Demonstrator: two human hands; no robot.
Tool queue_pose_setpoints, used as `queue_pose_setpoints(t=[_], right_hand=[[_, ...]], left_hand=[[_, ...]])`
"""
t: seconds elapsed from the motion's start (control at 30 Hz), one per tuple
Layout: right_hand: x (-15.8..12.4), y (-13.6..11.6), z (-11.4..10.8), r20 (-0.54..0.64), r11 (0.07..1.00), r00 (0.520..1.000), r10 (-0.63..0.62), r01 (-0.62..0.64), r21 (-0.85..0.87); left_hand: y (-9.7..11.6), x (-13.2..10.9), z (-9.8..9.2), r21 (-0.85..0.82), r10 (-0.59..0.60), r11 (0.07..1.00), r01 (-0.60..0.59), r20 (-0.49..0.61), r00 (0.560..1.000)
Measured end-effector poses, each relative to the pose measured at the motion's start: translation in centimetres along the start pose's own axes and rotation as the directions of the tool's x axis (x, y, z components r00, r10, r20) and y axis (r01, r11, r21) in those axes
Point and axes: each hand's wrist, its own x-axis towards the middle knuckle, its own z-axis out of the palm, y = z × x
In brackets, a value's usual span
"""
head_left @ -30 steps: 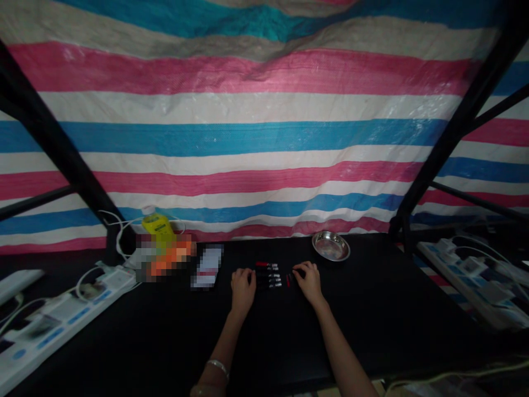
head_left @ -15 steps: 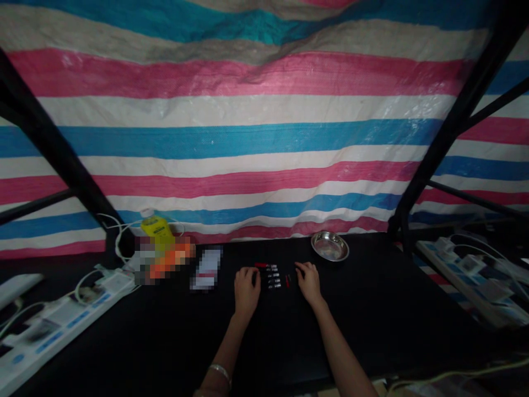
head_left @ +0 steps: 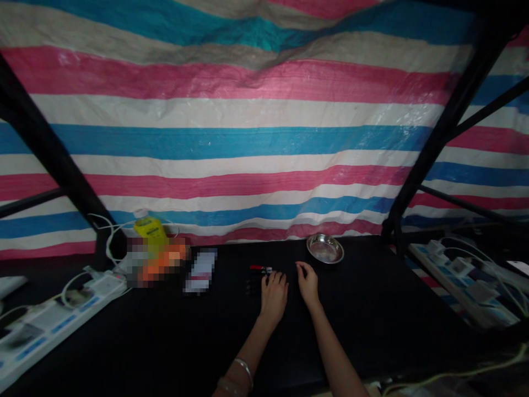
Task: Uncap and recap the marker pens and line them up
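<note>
Small slim cylinders with dark bodies and silvery, printed ends lie side by side on the black table point(head_left: 206, 336). The farthest cylinder point(head_left: 257, 268) has a red end on its left. My left hand point(head_left: 274, 295) lies palm down over the right part of this row, fingers spread, hiding most of the others. A bangle point(head_left: 243, 368) circles my left wrist. Just to the right, my right hand point(head_left: 308, 282) rests near the table top with thumb and fingers drawn together. Whatever it may hold is too small to see.
A shallow metal bowl point(head_left: 325, 249) stands behind my right hand. To the left are a blurred-out white rectangle point(head_left: 200, 271), a yellow bottle point(head_left: 149, 227) and a power strip point(head_left: 61, 320) with cables. Another power strip point(head_left: 467, 281) lies at right. A striped sheet point(head_left: 264, 140) hangs behind.
My left hand has moved right, from the row's left end onto its right part, covering the silvery ends and small red pieces seen before. My right hand stays nearly in place. The view shifts slightly.
</note>
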Motion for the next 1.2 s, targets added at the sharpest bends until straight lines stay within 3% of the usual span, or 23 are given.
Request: queue_pose_setpoints(t=[0.2, 0.33, 0.47, 0.6, 0.87, 1.2], right_hand=[[0.0, -0.4, -0.3, -0.021, 0.987, 0.994, 0.103, -0.099, 0.128], [0.0, -1.1, -0.4, -0.061, 0.968, 0.991, 0.117, -0.101, 0.228], [-0.3, -2.1, 0.7, -0.084, 0.909, 0.984, 0.156, -0.109, 0.401], [-0.9, -3.2, 2.0, -0.062, 0.845, 0.985, 0.163, -0.107, 0.524], [-1.2, -4.3, 1.8, -0.096, 0.819, 0.978, 0.187, -0.101, 0.565], [-1.4, -3.8, 2.2, -0.054, 0.853, 0.988, 0.147, -0.099, 0.512]], left_hand=[[0.0, -0.1, 0.0, -0.005, 0.060, 0.998, -0.060, 0.011, 0.998], [-0.1, -0.3, -0.1, -0.047, 0.112, 0.993, -0.111, 0.009, 0.994], [-0.4, -0.5, -0.2, -0.095, 0.163, 0.982, -0.161, 0.008, 0.987], [-0.5, -0.4, -0.5, -0.140, 0.152, 0.977, -0.160, -0.070, 0.986], [0.1, -0.3, -1.3, -0.170, 0.094, 0.979, -0.115, -0.126, 0.988], [-0.2, -0.3, -0.8, -0.145, 0.104, 0.980, -0.134, -0.193, 0.976]])
